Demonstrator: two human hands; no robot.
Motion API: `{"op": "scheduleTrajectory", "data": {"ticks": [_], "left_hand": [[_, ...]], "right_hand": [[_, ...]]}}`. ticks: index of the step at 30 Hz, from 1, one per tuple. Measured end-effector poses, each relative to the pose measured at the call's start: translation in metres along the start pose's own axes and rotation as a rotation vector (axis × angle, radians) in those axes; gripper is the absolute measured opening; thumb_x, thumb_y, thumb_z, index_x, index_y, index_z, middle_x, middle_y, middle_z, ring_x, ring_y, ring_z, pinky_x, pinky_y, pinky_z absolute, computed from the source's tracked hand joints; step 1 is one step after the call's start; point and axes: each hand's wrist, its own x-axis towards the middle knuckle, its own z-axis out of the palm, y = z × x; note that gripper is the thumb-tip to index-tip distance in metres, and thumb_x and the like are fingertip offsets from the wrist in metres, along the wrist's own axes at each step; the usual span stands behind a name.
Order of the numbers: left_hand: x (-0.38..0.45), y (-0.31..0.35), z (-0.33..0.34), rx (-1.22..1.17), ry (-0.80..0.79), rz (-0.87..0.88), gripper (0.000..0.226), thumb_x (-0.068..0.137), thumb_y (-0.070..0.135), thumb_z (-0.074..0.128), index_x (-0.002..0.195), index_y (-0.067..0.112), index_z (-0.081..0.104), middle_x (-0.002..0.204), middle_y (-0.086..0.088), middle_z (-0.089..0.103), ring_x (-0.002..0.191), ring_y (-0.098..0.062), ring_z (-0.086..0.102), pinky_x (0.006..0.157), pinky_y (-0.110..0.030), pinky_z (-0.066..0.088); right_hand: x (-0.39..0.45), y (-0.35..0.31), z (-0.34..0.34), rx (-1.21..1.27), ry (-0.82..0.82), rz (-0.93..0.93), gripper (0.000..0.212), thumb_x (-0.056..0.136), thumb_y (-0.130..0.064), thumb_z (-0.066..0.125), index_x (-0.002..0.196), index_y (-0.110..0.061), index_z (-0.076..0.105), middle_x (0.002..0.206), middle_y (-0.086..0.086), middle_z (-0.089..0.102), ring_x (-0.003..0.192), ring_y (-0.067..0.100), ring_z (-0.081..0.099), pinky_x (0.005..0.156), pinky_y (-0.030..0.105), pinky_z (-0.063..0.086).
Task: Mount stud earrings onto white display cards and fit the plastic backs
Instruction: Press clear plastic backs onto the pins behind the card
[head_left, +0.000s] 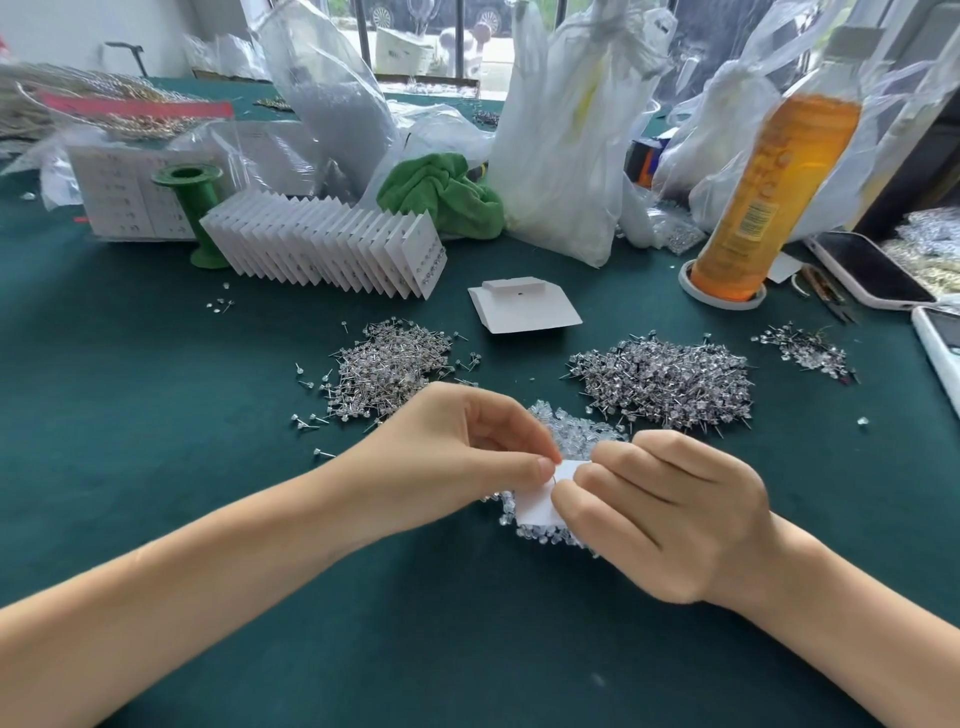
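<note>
Row of finished cards stands fanned far left, likely to keep studs from tangling. Stud heaps lie within reach ahead. Left hand pinches the white card by its top edge, steadying it over the clear backs pile. Right hand pinches at the card face, apparently seating a stud. Orange bottle label unreadable.

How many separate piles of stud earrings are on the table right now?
3: left pile above the left hand, middle pile above the right hand, small pile far right. Bags may hide more.
</note>
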Motion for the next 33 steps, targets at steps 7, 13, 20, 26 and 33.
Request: {"op": "scheduleTrajectory", "data": {"ticks": [7, 13, 20, 26, 33], "left_hand": [[0.0009, -0.0009, 0.0003, 0.001, 0.009, -0.016, 0.004, 0.08, 0.01, 0.072, 0.08, 0.014, 0.074, 0.081, -0.003, 0.074, 0.075, -0.007, 0.066, 0.074, -0.019, 0.051], [0.0025, -0.0031, -0.0009, 0.027, 0.005, -0.023, 0.004, 0.08, 0.012, 0.072, 0.081, 0.014, 0.074, 0.082, -0.002, 0.074, 0.077, -0.009, 0.067, 0.078, -0.023, 0.052], [0.0047, -0.0057, 0.0, 0.075, 0.009, -0.014, 0.005, 0.081, 0.019, 0.071, 0.077, 0.021, 0.072, 0.07, 0.014, 0.069, 0.069, -0.004, 0.061, 0.068, -0.015, 0.045], [0.0049, -0.0078, -0.002, 0.085, -0.031, 0.045, 0.003, 0.084, 0.017, 0.069, 0.084, 0.019, 0.072, 0.072, 0.008, 0.069, 0.068, -0.007, 0.059, 0.069, -0.023, 0.044], [0.0049, -0.0078, -0.0018, 0.068, -0.035, 0.102, 0.003, 0.084, 0.014, 0.07, 0.085, 0.015, 0.073, 0.085, -0.021, 0.068, 0.071, -0.022, 0.052, 0.07, -0.039, 0.039]], "right_hand": [[-0.0012, 0.001, -0.0001, -0.013, -0.013, -0.031, 0.008, 0.09, -0.01, 0.054, 0.082, -0.011, 0.054, 0.06, -0.003, 0.056, 0.056, 0.016, 0.058, 0.058, 0.024, 0.042], [-0.001, 0.0011, 0.0002, -0.032, -0.02, -0.059, 0.006, 0.088, -0.01, 0.056, 0.082, -0.011, 0.054, 0.06, -0.004, 0.057, 0.056, 0.016, 0.059, 0.057, 0.023, 0.045], [-0.0007, 0.001, 0.0004, -0.018, -0.021, -0.061, 0.009, 0.09, -0.01, 0.052, 0.081, -0.012, 0.053, 0.059, -0.004, 0.056, 0.055, 0.016, 0.058, 0.056, 0.023, 0.045], [-0.002, 0.001, 0.0013, -0.012, -0.028, -0.05, 0.008, 0.09, -0.012, 0.054, 0.082, -0.011, 0.054, 0.059, -0.004, 0.056, 0.054, 0.016, 0.057, 0.056, 0.024, 0.046], [-0.002, 0.0, 0.0018, -0.01, -0.022, -0.023, 0.01, 0.088, -0.013, 0.058, 0.081, -0.012, 0.052, 0.057, -0.004, 0.052, 0.051, 0.017, 0.055, 0.054, 0.025, 0.046]]}}
